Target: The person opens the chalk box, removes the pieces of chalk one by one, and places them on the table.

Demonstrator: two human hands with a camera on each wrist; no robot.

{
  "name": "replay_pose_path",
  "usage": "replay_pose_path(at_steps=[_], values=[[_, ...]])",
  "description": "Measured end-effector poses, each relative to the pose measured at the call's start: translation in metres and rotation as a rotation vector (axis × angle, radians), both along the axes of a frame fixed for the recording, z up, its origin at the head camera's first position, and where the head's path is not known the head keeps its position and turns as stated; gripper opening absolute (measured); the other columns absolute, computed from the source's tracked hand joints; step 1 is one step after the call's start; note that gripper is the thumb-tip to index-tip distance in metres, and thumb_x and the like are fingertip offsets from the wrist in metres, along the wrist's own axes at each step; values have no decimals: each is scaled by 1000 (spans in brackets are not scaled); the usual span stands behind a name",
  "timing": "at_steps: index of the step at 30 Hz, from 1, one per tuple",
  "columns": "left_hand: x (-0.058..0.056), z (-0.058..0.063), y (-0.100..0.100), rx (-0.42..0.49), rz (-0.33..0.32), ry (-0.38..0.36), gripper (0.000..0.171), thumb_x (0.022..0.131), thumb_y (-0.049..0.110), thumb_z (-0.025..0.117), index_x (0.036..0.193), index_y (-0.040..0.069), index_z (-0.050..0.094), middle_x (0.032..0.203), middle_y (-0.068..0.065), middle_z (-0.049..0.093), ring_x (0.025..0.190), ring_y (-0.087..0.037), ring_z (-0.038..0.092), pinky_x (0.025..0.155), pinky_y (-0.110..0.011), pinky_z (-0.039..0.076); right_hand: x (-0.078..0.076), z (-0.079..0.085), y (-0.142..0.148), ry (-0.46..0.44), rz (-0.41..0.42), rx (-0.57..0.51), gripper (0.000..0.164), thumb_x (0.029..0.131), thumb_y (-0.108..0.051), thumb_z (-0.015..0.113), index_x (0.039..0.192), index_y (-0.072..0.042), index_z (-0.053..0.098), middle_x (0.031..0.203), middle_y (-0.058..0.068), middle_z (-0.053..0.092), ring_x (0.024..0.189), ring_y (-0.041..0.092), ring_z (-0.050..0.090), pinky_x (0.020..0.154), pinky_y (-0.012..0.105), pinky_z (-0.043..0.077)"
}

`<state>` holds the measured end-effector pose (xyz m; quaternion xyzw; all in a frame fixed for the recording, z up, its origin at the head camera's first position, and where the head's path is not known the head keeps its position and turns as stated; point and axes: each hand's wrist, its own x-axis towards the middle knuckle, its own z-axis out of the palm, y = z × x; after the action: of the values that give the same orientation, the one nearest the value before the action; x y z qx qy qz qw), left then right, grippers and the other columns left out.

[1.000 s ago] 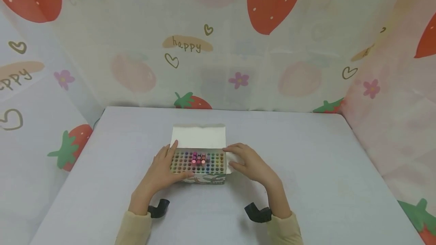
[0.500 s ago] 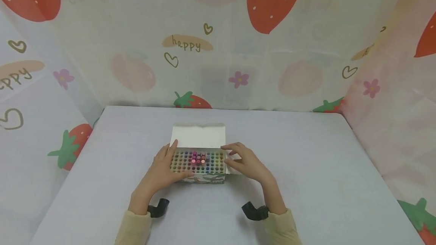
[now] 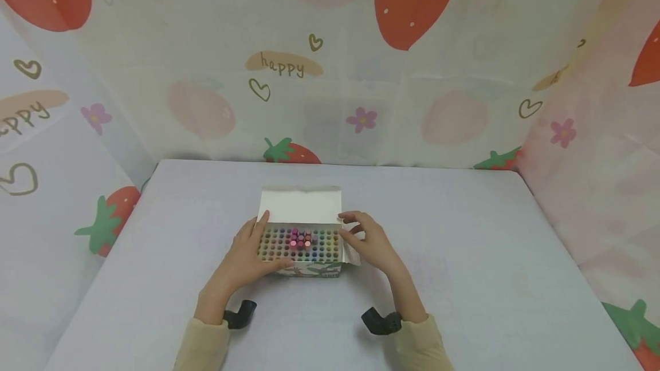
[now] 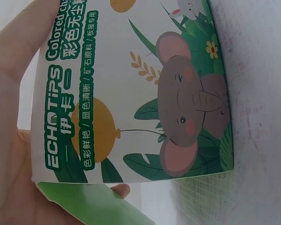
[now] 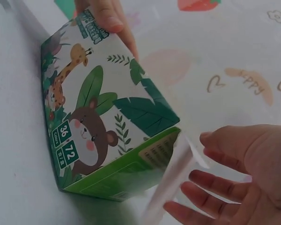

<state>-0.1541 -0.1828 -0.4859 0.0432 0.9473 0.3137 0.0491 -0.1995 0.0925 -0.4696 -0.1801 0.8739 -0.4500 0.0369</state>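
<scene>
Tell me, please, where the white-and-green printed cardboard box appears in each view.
Head: the white-and-green printed cardboard box is below centre, slightly left, lid open.
Left wrist: it fills the middle, its printed grey elephant facing the camera.
Right wrist: it stands left of centre, its printed brown bear showing.
Shared landmark: the bare left hand, at its left (head), left edge (left wrist), top (right wrist).

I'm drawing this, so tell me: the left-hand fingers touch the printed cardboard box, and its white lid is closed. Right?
Not quite: the white cardboard lid is open, beyond the small colourful sticks, as the head view shows. The left-hand fingers do touch the printed cardboard box.
</scene>
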Motion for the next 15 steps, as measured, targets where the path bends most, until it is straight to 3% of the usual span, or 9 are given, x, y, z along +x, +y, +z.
replay_pose_path(at_steps=[7,15], values=[[0,2,-1,-11,-9,24,116,64,75,62,150,20,7,150,-19,18,136,-41,20,103,-64,26,8,12,-8,120,-46,22,31,90,-19,61,120,-10,58,111,13,57,90,20,59,77,39,53],[2,3,0,-9,-6,35,116,64,72,64,150,18,10,150,-20,20,136,-41,21,105,-62,24,15,15,-28,291,-85,138,22,87,-25,64,107,-16,67,105,5,60,93,20,56,78,39,48]])
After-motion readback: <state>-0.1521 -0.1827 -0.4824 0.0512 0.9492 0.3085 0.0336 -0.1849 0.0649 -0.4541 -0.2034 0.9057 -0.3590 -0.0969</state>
